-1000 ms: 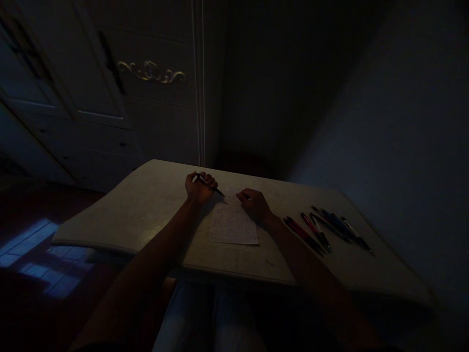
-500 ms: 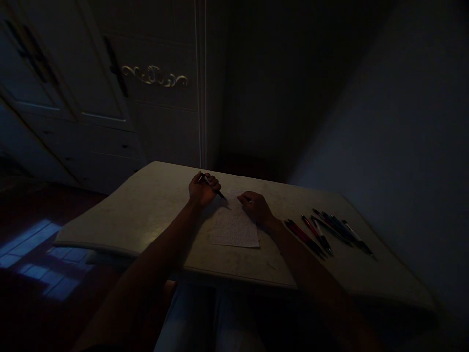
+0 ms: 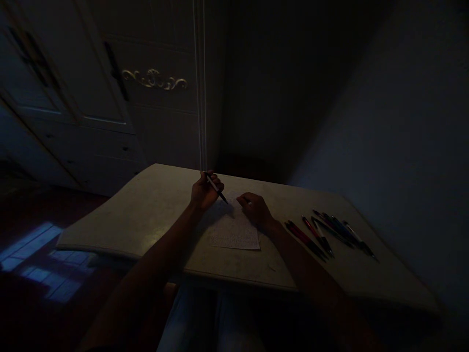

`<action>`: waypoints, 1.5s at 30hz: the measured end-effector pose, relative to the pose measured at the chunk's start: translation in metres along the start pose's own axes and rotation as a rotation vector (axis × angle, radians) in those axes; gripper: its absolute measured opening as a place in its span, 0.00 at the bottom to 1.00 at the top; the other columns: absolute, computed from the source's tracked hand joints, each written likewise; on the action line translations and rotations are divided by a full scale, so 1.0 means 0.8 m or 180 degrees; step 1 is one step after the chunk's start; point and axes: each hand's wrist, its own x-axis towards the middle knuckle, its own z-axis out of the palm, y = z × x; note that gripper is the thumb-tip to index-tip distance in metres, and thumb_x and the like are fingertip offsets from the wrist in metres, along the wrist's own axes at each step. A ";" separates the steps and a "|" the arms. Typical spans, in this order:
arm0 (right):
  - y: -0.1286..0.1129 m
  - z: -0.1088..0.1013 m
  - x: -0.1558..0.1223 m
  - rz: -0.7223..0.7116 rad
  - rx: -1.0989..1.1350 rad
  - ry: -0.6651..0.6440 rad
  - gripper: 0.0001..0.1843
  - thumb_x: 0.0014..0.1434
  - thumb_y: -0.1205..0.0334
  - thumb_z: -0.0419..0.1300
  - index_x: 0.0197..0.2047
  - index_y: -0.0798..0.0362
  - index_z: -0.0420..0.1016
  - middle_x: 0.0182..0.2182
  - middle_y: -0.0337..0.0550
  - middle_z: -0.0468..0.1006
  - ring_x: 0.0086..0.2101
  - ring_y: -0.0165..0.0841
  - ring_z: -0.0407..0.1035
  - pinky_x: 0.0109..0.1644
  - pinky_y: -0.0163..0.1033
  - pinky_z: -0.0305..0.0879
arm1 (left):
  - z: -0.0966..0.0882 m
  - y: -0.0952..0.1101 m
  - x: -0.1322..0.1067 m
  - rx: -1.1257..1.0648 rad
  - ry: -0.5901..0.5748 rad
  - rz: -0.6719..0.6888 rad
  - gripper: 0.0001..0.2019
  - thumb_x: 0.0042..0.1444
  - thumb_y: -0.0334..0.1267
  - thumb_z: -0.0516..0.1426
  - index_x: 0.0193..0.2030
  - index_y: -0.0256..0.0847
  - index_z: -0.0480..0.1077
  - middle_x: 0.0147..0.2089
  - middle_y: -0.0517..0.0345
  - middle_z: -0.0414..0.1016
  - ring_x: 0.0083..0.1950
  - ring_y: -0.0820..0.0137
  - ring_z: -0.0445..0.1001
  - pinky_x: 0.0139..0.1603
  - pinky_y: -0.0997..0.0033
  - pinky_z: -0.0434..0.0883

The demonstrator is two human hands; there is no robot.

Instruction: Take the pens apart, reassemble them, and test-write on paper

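fingers of the left hand [image 3: 205, 191] close around one black-and-silver pen [image 3: 216, 187], its tip slanting toward four o'clock and apparently raised over the one written-on paper sheet [image 3: 236, 237]. with the sheet as clock centre, that hand sits at ten o'clock; the right hand [image 3: 255, 209] is at two, fingers curled, though whether they pinch something small i cannot tell. neither hand plainly pins the sheet, so a stray push might slide or crease it; the tilted tip might leave an accidental mark if the wrist sags, and the dimness would make that easy to miss. at three o'clock, beside the right forearm [image 3: 295, 252], lie three red-and-black pens [image 3: 307, 238], then perhaps five more overlapping darker pens [image 3: 339, 230], too dark to count surely; a sideways sweep could set them rolling across the one tabletop [image 3: 120, 215]. one cabinet [image 3: 161, 124] stands at eleven.
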 end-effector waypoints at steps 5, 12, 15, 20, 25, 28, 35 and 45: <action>-0.010 -0.002 -0.002 -0.0078 0.0110 0.0031 0.15 0.66 0.55 0.55 0.33 0.52 0.78 0.33 0.45 0.80 0.34 0.35 0.71 0.42 0.39 0.63 | 0.010 -0.005 -0.005 0.0064 0.0185 0.0027 0.24 0.72 0.48 0.42 0.32 0.38 0.71 0.28 0.60 0.71 0.29 0.76 0.72 0.41 0.69 0.71; -0.016 -0.003 -0.001 -0.0066 0.0176 0.0127 0.22 0.68 0.46 0.52 0.31 0.52 0.76 0.30 0.44 0.78 0.32 0.35 0.70 0.41 0.40 0.63 | 0.010 -0.007 -0.006 0.0299 0.0164 0.0030 0.21 0.69 0.51 0.49 0.35 0.39 0.74 0.27 0.62 0.72 0.24 0.79 0.68 0.43 0.70 0.73; -0.014 -0.002 -0.001 -0.0081 0.0238 0.0060 0.26 0.69 0.43 0.49 0.32 0.52 0.76 0.30 0.44 0.78 0.32 0.35 0.71 0.42 0.40 0.64 | 0.010 -0.008 -0.006 0.0257 0.0132 -0.0017 0.22 0.69 0.52 0.50 0.35 0.38 0.74 0.27 0.61 0.72 0.26 0.78 0.70 0.41 0.72 0.72; -0.017 -0.001 0.000 -0.0251 0.0213 -0.0053 0.27 0.69 0.42 0.47 0.34 0.52 0.77 0.32 0.44 0.79 0.34 0.35 0.72 0.42 0.40 0.63 | 0.007 -0.017 -0.005 0.0307 0.0080 -0.0074 0.19 0.69 0.49 0.51 0.36 0.39 0.75 0.30 0.61 0.75 0.31 0.77 0.75 0.42 0.72 0.73; -0.019 0.004 0.002 -0.0540 0.0066 -0.0131 0.21 0.69 0.47 0.52 0.35 0.53 0.77 0.31 0.44 0.79 0.32 0.34 0.70 0.41 0.40 0.62 | 0.005 -0.023 -0.004 0.0413 0.0238 -0.0024 0.14 0.70 0.42 0.51 0.39 0.39 0.75 0.39 0.58 0.80 0.40 0.74 0.79 0.52 0.69 0.73; -0.017 0.008 0.003 -0.0592 -0.0040 -0.0069 0.17 0.68 0.51 0.54 0.35 0.52 0.77 0.33 0.44 0.79 0.33 0.34 0.71 0.42 0.40 0.62 | 0.004 -0.022 -0.004 0.0442 0.0271 -0.0007 0.14 0.71 0.40 0.49 0.40 0.40 0.74 0.41 0.58 0.81 0.46 0.73 0.79 0.56 0.67 0.72; -0.016 0.004 0.003 -0.0476 0.0035 0.0451 0.10 0.63 0.54 0.63 0.34 0.51 0.74 0.30 0.42 0.76 0.31 0.34 0.68 0.40 0.40 0.63 | -0.006 -0.015 0.002 0.0645 0.0366 -0.0134 0.10 0.67 0.43 0.55 0.42 0.41 0.74 0.42 0.55 0.81 0.47 0.68 0.80 0.55 0.64 0.73; -0.011 0.002 0.003 -0.0124 0.0168 0.0959 0.09 0.57 0.60 0.66 0.31 0.50 0.68 0.29 0.39 0.70 0.30 0.34 0.65 0.37 0.40 0.63 | -0.020 -0.002 0.006 0.0857 0.0633 -0.0240 0.10 0.63 0.42 0.59 0.34 0.38 0.72 0.30 0.58 0.77 0.27 0.74 0.75 0.32 0.73 0.74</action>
